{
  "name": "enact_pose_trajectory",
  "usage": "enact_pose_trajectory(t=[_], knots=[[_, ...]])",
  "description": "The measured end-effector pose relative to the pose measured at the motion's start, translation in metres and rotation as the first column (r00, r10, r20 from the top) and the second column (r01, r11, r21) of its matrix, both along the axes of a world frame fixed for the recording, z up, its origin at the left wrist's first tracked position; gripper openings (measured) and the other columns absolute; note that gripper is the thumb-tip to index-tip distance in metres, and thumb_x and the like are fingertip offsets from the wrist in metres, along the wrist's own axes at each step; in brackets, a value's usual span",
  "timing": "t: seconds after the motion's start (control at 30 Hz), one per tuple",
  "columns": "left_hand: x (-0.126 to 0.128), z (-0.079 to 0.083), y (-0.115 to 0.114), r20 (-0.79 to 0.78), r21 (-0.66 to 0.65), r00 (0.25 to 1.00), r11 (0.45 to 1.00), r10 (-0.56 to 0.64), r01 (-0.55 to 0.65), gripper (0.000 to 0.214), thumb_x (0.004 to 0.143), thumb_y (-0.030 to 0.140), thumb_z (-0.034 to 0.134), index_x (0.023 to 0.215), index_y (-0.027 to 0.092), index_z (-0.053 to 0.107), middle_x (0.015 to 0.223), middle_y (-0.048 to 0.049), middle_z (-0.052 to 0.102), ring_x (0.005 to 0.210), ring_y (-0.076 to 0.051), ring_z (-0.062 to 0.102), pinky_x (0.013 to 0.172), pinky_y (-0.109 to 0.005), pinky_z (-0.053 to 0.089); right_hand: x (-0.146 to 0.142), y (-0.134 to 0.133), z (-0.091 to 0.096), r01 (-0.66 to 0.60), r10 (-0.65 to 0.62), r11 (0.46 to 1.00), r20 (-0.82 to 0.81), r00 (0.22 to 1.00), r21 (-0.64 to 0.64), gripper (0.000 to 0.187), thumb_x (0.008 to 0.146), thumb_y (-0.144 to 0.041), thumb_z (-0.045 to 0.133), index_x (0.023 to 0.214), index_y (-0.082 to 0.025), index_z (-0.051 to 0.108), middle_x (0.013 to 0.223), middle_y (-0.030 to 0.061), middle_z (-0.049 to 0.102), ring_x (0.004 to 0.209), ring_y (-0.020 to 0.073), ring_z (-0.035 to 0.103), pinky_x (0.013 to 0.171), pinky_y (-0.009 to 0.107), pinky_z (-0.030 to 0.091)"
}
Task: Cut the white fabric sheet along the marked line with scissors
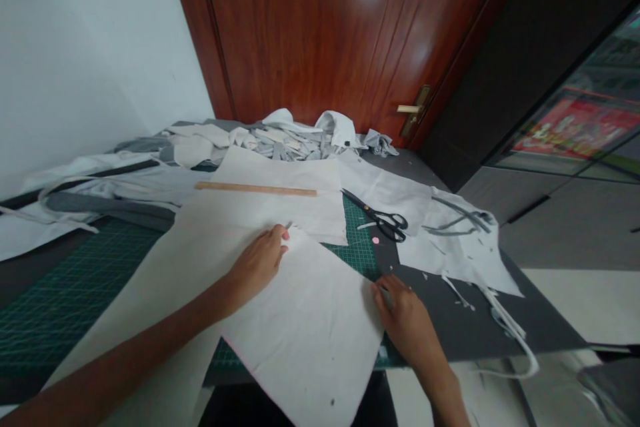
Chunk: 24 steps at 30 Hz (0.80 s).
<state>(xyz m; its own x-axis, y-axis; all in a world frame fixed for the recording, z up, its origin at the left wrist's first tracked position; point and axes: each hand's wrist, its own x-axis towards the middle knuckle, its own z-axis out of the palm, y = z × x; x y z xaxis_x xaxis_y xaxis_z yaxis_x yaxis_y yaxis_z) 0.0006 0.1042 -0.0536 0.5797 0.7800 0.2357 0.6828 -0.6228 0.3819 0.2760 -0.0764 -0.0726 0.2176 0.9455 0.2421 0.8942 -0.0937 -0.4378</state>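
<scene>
My left hand (257, 267) rests on a large white sheet of cloth or paper (300, 327), and a small grey tip (289, 225) shows just past its fingertips. My right hand (406, 320) is at the sheet's right edge, its fingers closed around a small grey object (386, 297) too small to identify. A wooden ruler (255, 189) lies farther ahead on another pale sheet (280, 213). Black-handled scissors (385, 221) lie open to the right of that sheet, on a green cutting mat (357, 237).
The green mat (85, 273) stretches left under the sheets, beside a dark grey board (465, 320) scattered with white scraps. Long fabric strips and a heap of grey-white offcuts (285, 143) lie at the back, against a wooden door (310, 27) and a white wall (85, 33).
</scene>
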Motion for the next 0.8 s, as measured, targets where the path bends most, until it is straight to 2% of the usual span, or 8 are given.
enact_pose_trajectory(t=[0.1, 0.17, 0.27, 0.33, 0.47, 0.57, 0.67, 0.8], knots=[[-0.002, 0.006, 0.022, 0.032, -0.026, 0.999, 0.999, -0.034, 0.035, 0.029, 0.098, 0.014, 0.042, 0.125, 0.019, 0.05, 0.11, -0.0112, 0.071, 0.098, -0.024, 0.071, 0.087, -0.037, 0.055, -0.009, -0.011, -0.003, -0.04, 0.044, 0.999, -0.118, 0.992, 0.037, 0.033, 0.108, -0.033, 0.042, 0.085, -0.021, 0.063, 0.085, 0.0058, 0.068, 0.082, 0.0232, 0.066, 0.08, 0.036, 0.042], [0.001, 0.013, 0.045, 0.045, -0.033, 0.996, 0.996, -0.083, 0.085, 0.03, 0.097, 0.017, 0.046, 0.127, 0.021, 0.052, 0.117, -0.0114, 0.071, 0.103, -0.026, 0.07, 0.09, -0.038, 0.054, -0.024, -0.018, -0.002, -0.066, 0.071, 0.997, -0.137, 0.988, 0.036, 0.032, 0.107, -0.03, 0.044, 0.083, -0.022, 0.063, 0.082, 0.0048, 0.068, 0.081, 0.0232, 0.064, 0.08, 0.037, 0.039], [0.017, 0.021, 0.077, 0.049, -0.06, 0.975, 0.973, -0.218, 0.221, 0.021, 0.094, 0.023, 0.056, 0.115, 0.024, 0.06, 0.116, -0.0061, 0.073, 0.106, -0.025, 0.069, 0.094, -0.035, 0.053, -0.054, -0.026, -0.002, -0.092, 0.097, 0.994, -0.096, 0.991, 0.063, 0.025, 0.102, -0.021, 0.05, 0.082, -0.022, 0.065, 0.083, 0.0033, 0.067, 0.083, 0.0235, 0.062, 0.081, 0.037, 0.035], [0.034, 0.021, 0.089, 0.04, -0.072, 0.954, 0.951, -0.298, 0.3, 0.016, 0.092, 0.021, 0.059, 0.107, 0.024, 0.063, 0.112, -0.0042, 0.074, 0.104, -0.023, 0.069, 0.094, -0.033, 0.053, -0.069, -0.029, -0.004, -0.066, 0.072, 0.994, -0.067, 0.995, 0.092, 0.024, 0.099, -0.016, 0.052, 0.079, -0.023, 0.063, 0.082, 0.0025, 0.066, 0.082, 0.0233, 0.06, 0.08, 0.038, 0.033], [0.062, 0.016, 0.101, -0.012, -0.043, 0.926, 0.926, -0.376, 0.376, 0.013, 0.092, 0.019, 0.057, 0.098, 0.022, 0.068, 0.103, -0.0015, 0.073, 0.1, -0.018, 0.068, 0.093, -0.029, 0.051, -0.071, -0.03, -0.012, -0.059, 0.061, 0.991, -0.009, 0.998, 0.122, 0.022, 0.096, -0.016, 0.054, 0.076, -0.024, 0.062, 0.079, 0.0022, 0.063, 0.078, 0.0228, 0.058, 0.075, 0.037, 0.031], [0.06, 0.026, 0.123, -0.047, 0.047, 0.954, 0.953, -0.296, 0.298, 0.022, 0.102, 0.025, 0.049, 0.109, 0.019, 0.069, 0.115, -0.0039, 0.07, 0.114, -0.021, 0.064, 0.105, -0.037, 0.047, -0.068, -0.029, -0.019, -0.049, 0.048, 0.986, 0.015, 0.999, 0.158, 0.02, 0.093, -0.014, 0.055, 0.076, -0.023, 0.06, 0.08, 0.0029, 0.062, 0.08, 0.0228, 0.057, 0.076, 0.036, 0.034], [0.036, 0.045, 0.158, -0.084, 0.113, 0.989, 0.984, -0.126, 0.135, 0.029, 0.101, 0.035, 0.063, 0.122, 0.016, 0.065, 0.128, -0.0098, 0.064, 0.12, -0.026, 0.062, 0.105, -0.05, 0.05, -0.072, -0.029, -0.022, 0.019, -0.024, 0.978, 0.018, 1.0, 0.208, 0.018, 0.09, -0.013, 0.054, 0.075, -0.023, 0.059, 0.083, 0.0043, 0.061, 0.083, 0.0241, 0.056, 0.078, 0.037, 0.035], [-0.002, 0.068, 0.189, -0.196, 0.085, 0.98, 0.995, -0.036, 0.053, 0.029, 0.1, 0.04, 0.066, 0.114, 0.014, 0.067, 0.115, -0.0073, 0.069, 0.105, -0.021, 0.068, 0.094, -0.044, 0.058, -0.078, -0.026, -0.024, 0.05, -0.048, 0.971, -0.011, 0.999, 0.234, 0.018, 0.089, -0.014, 0.054, 0.075, -0.023, 0.059, 0.082, 0.0041, 0.062, 0.082, 0.0242, 0.055, 0.077, 0.038, 0.033]])
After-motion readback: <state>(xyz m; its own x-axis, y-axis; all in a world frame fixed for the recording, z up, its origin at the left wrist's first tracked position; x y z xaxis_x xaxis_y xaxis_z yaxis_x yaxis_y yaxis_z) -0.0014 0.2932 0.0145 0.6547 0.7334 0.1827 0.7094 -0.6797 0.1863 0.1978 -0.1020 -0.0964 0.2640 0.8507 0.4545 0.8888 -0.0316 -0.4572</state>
